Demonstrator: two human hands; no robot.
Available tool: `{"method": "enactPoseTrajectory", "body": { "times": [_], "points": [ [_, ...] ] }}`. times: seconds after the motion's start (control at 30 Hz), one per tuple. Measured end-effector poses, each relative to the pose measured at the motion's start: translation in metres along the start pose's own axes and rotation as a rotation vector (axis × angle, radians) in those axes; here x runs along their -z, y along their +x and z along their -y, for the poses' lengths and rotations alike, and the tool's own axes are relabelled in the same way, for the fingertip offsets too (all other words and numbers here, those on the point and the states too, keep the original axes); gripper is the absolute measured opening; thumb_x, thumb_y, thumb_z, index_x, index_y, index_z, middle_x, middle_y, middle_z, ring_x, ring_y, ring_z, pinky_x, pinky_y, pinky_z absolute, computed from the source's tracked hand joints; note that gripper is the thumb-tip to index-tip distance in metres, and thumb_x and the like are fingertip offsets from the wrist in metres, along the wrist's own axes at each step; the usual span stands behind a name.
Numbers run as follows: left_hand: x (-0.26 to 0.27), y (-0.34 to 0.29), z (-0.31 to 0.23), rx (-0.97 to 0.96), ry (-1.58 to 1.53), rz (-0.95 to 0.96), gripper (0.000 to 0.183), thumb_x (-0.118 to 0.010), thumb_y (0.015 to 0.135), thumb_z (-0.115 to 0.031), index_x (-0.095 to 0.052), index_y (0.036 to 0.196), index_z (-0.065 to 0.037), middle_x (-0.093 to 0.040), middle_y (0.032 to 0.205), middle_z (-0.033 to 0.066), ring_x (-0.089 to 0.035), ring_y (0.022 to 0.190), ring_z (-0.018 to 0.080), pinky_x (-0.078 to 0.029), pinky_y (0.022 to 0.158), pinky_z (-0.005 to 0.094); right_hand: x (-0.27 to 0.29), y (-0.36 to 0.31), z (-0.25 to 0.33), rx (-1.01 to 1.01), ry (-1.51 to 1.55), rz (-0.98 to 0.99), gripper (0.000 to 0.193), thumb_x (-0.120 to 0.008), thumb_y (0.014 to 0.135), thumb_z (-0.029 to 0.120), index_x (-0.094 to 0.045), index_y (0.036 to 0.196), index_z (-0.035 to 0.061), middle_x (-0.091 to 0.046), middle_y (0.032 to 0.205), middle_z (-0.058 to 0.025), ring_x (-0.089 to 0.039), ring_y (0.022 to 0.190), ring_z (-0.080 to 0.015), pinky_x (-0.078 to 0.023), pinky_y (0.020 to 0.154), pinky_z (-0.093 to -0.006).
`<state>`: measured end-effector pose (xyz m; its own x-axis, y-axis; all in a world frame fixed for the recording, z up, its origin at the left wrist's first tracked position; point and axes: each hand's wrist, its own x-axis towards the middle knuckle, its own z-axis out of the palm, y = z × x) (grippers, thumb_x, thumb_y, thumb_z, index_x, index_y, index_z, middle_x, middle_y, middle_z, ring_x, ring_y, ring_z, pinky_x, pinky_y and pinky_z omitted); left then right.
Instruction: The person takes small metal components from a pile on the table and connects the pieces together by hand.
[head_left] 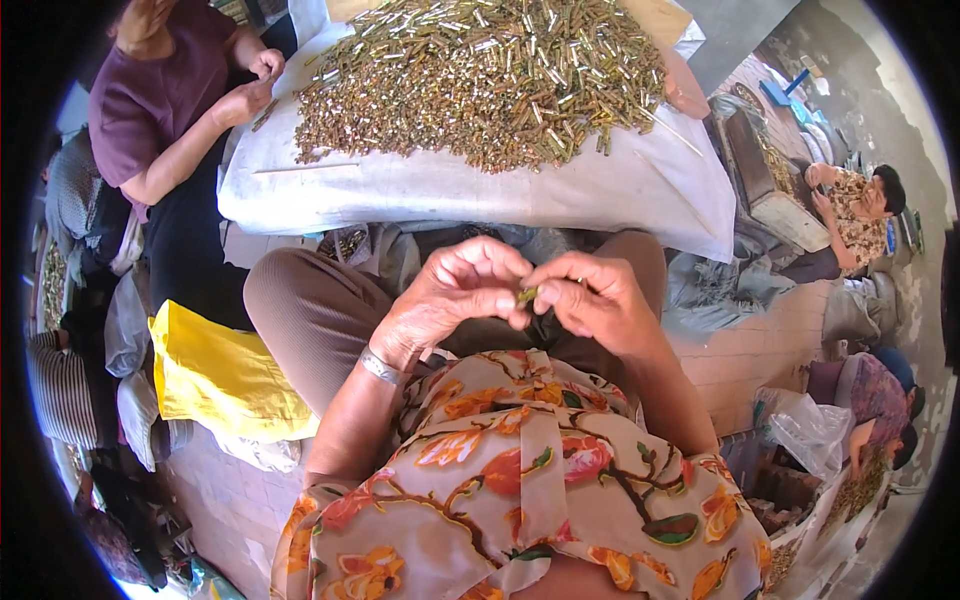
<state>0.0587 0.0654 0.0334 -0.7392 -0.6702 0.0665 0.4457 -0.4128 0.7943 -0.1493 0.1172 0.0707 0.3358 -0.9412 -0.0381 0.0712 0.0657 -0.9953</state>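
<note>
My left hand point(450, 296) and my right hand point(598, 305) meet above my lap, fingertips almost touching. Between them is a small brass-coloured metal piece point(527, 295), pinched by the thumb and fingers of both hands. Fingers cover most of it, so its exact kind cannot be made out. Beyond my knees, a table with a white cover point(480, 200) carries a wide heap of small brass-coloured metal parts point(480, 80). Longer rod-like pieces lie mostly at the heap's right and back, shorter ones at its front left.
A co-worker in a purple top point(165, 90) works at the table's left corner. Thin sticks point(672, 132) lie on the cover. A yellow sack point(225, 375) sits left of my knee. Grey plastic bags point(715, 290) lie to the right, with other people seated farther off.
</note>
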Motion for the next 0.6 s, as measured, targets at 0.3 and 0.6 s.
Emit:
{"method": "enactPoseTrajectory", "body": {
  "times": [0.3, 0.6],
  "points": [
    [0.021, 0.029, 0.02, 0.091, -0.065, -0.099, 0.026, -0.067, 0.087, -0.012, -0.057, 0.11, -0.004, -0.064, 0.081, 0.0045, -0.061, 0.063, 0.0096, -0.053, 0.058, 0.0237, 0.015, 0.016, -0.043, -0.234, 0.67, 0.04, 0.024, -0.05, 0.097, 0.027, -0.057, 0.091, 0.0049, -0.054, 0.073, -0.002, -0.04, 0.047, -0.006, -0.027, 0.039, -0.0202],
    [0.067, 0.155, 0.039, -0.38, 1.706, -0.405, 0.017, -0.062, 0.08, -0.006, -0.068, 0.096, -0.009, -0.063, 0.091, 0.0109, -0.064, 0.081, 0.0303, -0.053, 0.071, 0.0393, 0.131, 0.12, -0.086, 0.047, -0.593, -0.678, 0.026, -0.064, 0.086, 0.017, -0.064, 0.108, 0.0035, -0.062, 0.074, -0.006, -0.057, 0.062, -0.0157, -0.044, 0.053, -0.0269]
  ]
}}
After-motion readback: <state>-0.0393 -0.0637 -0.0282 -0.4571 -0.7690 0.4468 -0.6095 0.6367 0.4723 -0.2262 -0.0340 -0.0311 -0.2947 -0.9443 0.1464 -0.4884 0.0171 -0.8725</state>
